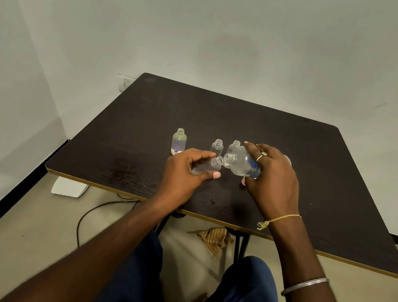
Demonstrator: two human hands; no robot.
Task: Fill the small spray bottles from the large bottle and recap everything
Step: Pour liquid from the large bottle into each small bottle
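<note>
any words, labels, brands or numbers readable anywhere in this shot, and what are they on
No text here can be read.
Blue label on the large bottle: mostly covered by the right hand, too blurred to read.
Small bottle in the left hand: no print visible.
Three standing small bottles: no print visible.

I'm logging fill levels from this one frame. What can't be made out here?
Head view:
The held small bottle: fingers of the left hand cover its body, level unreadable.
The large bottle: the right hand wraps its rear half, remaining liquid unclear.
The rear small bottle: lower part hidden behind the large bottle.
Any stream between the two mouths: clear, too small to tell.
</note>
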